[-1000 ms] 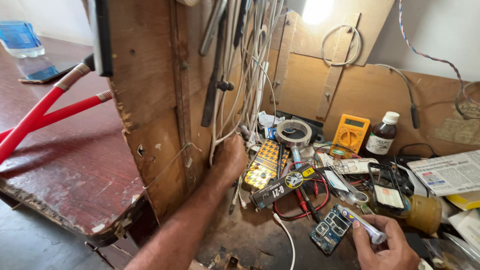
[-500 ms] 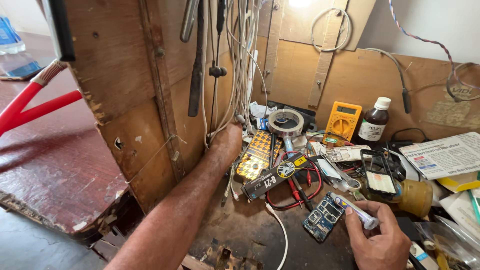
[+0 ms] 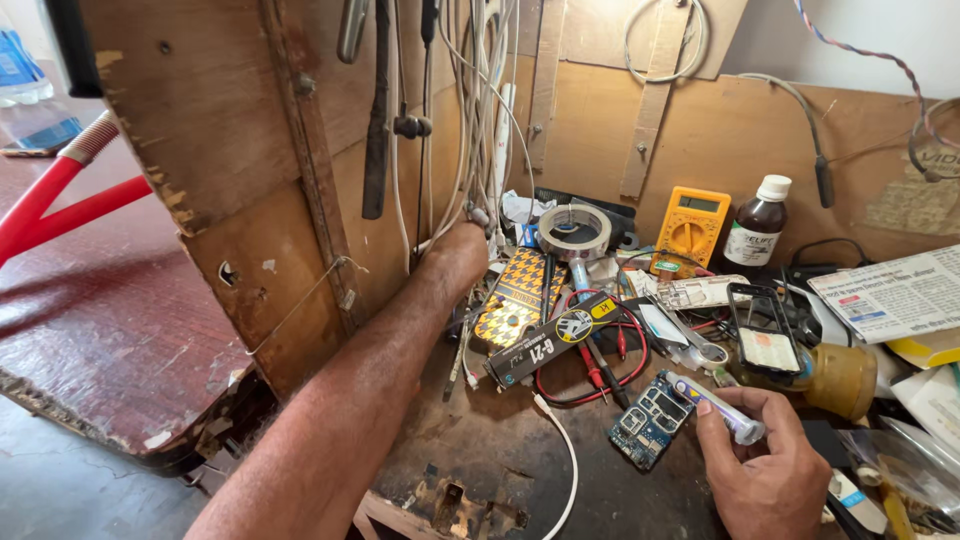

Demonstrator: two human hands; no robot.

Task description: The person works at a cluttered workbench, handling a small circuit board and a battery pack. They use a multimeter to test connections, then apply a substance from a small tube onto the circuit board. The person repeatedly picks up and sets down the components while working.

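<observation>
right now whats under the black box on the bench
The black box lies across red and black probe leads that loop out on its right. Its left end overlaps a yellow patterned phone case. Whatever lies directly beneath the box is covered. The left hand reaches behind the hanging cables.

One head-worn view looks steeply down, close over a cluttered workbench; it faces the wooden back panel.
</observation>
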